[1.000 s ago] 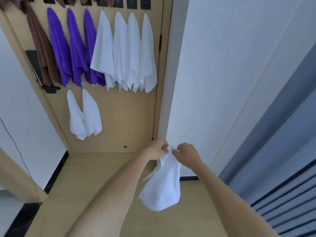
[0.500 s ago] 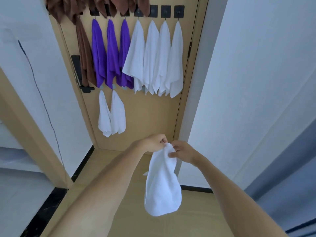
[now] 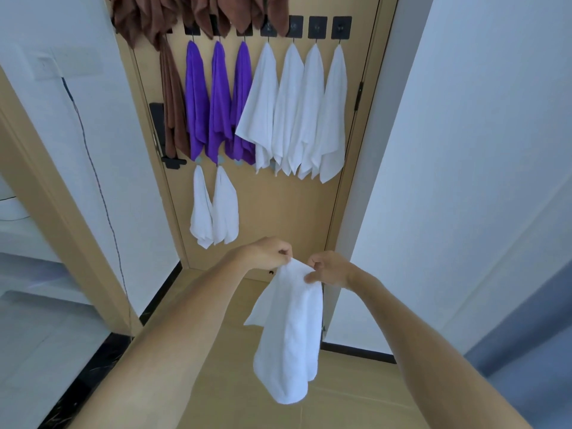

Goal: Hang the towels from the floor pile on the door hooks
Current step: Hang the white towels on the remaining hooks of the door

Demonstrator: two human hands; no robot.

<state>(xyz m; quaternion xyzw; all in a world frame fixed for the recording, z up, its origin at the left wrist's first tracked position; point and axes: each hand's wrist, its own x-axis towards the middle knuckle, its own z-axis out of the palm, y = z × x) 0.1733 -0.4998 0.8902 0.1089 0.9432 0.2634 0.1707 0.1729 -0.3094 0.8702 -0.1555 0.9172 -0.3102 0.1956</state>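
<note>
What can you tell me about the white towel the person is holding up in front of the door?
The white towel is a small, soft cloth that looks like terry or microfibre. It hangs limp in a loose, folded drape, rounded at the bottom, with one corner poking out to the left. Its top edge is pinched between the left hand and the right hand, held close together. It hangs in the air above the wooden floor, below the towels already on the door, touching nothing but the fingers.

The brown towels (image 3: 198, 13) are cut off by the top edge.
</note>
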